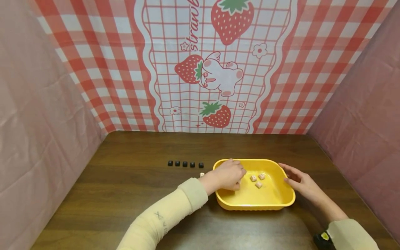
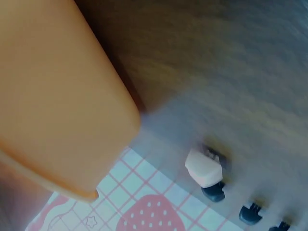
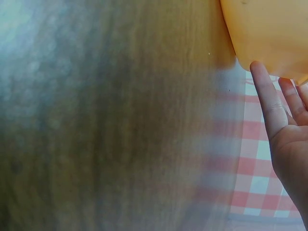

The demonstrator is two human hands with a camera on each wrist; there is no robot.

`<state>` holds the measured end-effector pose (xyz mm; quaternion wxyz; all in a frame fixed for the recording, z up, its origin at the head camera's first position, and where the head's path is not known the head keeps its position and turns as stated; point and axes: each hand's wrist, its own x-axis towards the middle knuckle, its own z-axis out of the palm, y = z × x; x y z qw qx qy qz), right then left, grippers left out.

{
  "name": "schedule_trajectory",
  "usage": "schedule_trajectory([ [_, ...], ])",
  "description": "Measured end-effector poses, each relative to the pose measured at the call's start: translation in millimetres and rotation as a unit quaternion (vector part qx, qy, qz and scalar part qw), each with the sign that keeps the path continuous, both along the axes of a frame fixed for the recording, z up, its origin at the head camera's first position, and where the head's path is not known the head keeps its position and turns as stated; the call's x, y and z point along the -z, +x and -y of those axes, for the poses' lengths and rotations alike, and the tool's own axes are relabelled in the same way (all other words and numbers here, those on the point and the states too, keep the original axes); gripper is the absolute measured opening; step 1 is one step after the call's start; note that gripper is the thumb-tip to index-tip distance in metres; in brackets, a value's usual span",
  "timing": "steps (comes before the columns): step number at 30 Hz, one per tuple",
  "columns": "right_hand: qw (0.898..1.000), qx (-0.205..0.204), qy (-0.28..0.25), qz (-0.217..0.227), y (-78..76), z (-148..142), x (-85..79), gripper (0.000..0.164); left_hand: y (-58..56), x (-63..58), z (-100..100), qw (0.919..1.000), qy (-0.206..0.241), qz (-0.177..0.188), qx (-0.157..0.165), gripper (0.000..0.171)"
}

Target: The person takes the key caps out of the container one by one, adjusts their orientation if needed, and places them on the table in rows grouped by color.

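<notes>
A yellow plastic bin (image 1: pixel 256 207) stands on the table, with three cream keycap-like cubes (image 1: pixel 258 185) lying on its floor. My left hand (image 1: pixel 228 174) reaches over the bin's left wall, fingers curled down inside; whatever is between the fingertips is hidden from every view. At the bin's right end, my right hand (image 1: pixel 304 185) touches the wall and rim with its thumb and fingers fairly straight. In the right wrist view the thumb of that hand (image 3: pixel 288 130) meets the bin (image 3: pixel 274 38). Another cream cube (image 1: pixel 201 174) sits left of the bin, partly behind the left wrist.
Several small black cubes (image 1: pixel 185 164) form a row left of the bin. The cream cube (image 2: pixel 204 168) stands in front of the row's near end in the left wrist view. A checked strawberry cloth (image 1: pixel 215 76) hangs behind the brown wooden table (image 1: pixel 140 149); pink cloth flanks both sides.
</notes>
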<state>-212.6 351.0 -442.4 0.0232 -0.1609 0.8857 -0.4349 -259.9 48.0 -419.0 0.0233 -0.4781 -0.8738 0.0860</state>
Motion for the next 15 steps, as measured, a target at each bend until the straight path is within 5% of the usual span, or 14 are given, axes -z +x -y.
schedule_trajectory([
  [8,1.0,0.001,0.001,0.005,0.7,-0.3,0.4,0.052,2.4,-11.3,14.2,0.9998,-0.002,-0.014,-0.01,0.037],
  [15,1.0,0.006,0.006,0.012,1.3,0.1,-0.3,0.054,3.6,-24.9,29.9,0.9987,0.026,-0.041,-0.012,0.028],
])
